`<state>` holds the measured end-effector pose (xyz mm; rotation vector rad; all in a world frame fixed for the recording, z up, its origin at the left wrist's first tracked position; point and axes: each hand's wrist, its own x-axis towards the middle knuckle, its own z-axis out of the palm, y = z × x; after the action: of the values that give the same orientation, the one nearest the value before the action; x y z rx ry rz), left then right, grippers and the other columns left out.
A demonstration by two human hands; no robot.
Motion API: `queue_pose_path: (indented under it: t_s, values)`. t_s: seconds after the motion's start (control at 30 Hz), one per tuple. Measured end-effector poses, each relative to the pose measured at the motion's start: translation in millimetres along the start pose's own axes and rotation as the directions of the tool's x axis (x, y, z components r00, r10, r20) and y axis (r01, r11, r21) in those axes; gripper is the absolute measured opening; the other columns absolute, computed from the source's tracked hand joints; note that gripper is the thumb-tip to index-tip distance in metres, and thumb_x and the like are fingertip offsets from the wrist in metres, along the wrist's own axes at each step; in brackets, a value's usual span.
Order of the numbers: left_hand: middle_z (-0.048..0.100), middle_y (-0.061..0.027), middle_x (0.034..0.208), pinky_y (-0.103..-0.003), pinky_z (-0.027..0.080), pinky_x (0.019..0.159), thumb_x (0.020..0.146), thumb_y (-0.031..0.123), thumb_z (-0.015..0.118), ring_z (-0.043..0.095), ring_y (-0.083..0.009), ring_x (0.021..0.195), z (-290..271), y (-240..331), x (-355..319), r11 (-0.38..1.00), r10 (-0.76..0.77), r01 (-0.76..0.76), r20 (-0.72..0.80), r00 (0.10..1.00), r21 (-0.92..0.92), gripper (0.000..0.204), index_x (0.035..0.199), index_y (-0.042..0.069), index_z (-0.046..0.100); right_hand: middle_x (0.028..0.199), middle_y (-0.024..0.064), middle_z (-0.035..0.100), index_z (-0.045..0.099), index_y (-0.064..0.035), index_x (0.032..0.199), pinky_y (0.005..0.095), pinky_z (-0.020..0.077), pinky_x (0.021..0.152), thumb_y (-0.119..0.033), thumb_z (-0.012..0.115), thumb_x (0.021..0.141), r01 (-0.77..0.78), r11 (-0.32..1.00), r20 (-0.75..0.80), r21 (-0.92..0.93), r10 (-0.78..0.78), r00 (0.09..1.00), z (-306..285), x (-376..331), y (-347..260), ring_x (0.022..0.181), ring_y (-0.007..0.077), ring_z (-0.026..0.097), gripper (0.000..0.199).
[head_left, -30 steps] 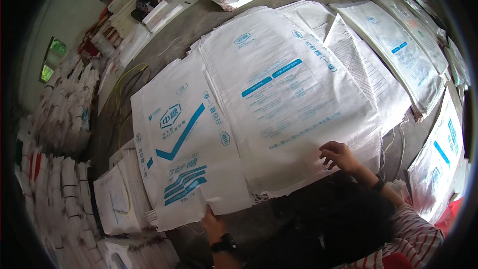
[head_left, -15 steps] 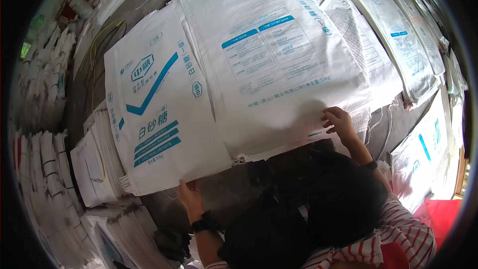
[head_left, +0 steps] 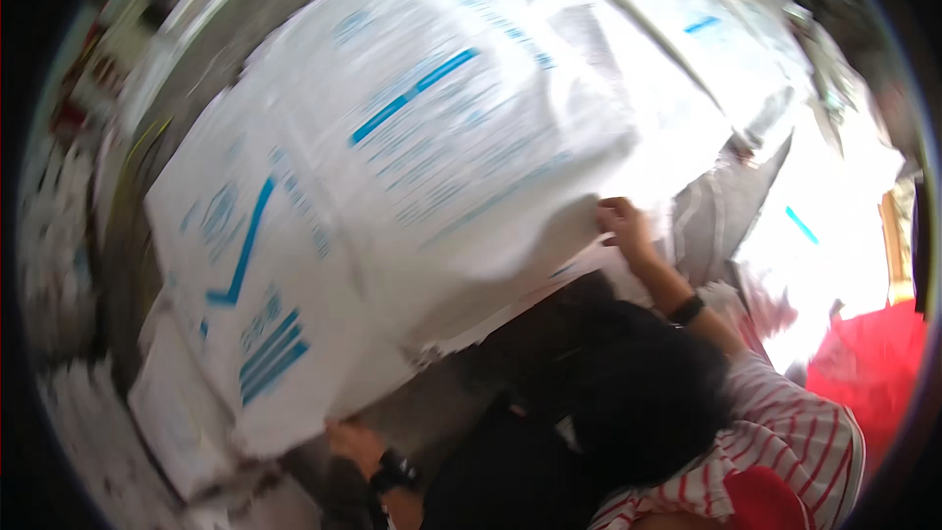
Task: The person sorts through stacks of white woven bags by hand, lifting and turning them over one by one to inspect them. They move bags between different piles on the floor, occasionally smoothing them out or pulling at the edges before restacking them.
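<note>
Grey floor (head_left: 442, 412) shows in patches beneath a spread of large white woven sacks printed in blue, the whole view smeared by motion. Nearest the person, one big white sack (head_left: 412, 167) lies flat across the middle, with a second sack (head_left: 245, 304) bearing a blue check-shaped mark alongside it on the left. At the big sack's lower right edge, the right hand (head_left: 623, 226) has its fingers (head_left: 610, 211) pinched closed on the fabric. Down at the lower left corner, the left hand (head_left: 351, 440) grips the marked sack's bottom edge, fingers curled; blur hides how tightly. More white sacks (head_left: 687, 49) overlap beyond. Whether any sack holds anything cannot be told.
</note>
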<state>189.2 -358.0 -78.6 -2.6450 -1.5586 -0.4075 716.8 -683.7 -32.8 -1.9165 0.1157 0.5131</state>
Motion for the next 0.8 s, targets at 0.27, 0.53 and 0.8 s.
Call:
queue_pose_path:
  t_s: [0.27,0.53,0.8]
  values:
    - [0.058,-0.0234,0.119,-0.045,0.053,0.080,0.088,0.018,0.068,0.063,-0.0345,0.101,-17,33,35,0.974,-0.177,0.186,0.078,0.981,-0.129,0.041,0.119,-0.003,0.053,0.106,0.0169,0.059,0.050,0.0004,0.127,0.0337,0.0544,0.070,-0.015,0.071,0.082,-0.088,0.943,-0.432,0.321,0.229,0.872,-34,34,27,0.086,0.0224,0.062,0.052]
    - [0.049,-0.0228,0.132,-0.049,0.051,0.081,0.087,0.029,0.070,0.060,-0.0349,0.103,-34,71,37,0.856,-0.455,0.407,-0.091,0.886,-0.317,0.059,0.131,0.000,0.043,0.111,0.0180,0.057,0.058,-0.0039,0.121,0.0372,0.0502,0.084,-0.025,0.076,0.077,-0.105,0.995,-0.597,0.002,0.085,0.798,-40,39,27,0.102,0.0272,0.058,0.053]
    - [0.053,-0.0194,0.127,-0.042,0.050,0.087,0.094,0.011,0.056,0.058,-0.0330,0.106,-47,184,90,0.778,-0.224,0.054,-0.196,0.954,-0.625,0.034,0.126,0.000,0.052,0.092,0.0126,0.064,0.060,-0.0013,0.113,0.0309,0.0520,0.071,-0.019,0.071,0.084,0.101,0.995,-0.604,-0.019,-0.092,0.792,-31,23,-1,0.081,0.0199,0.063,0.035]
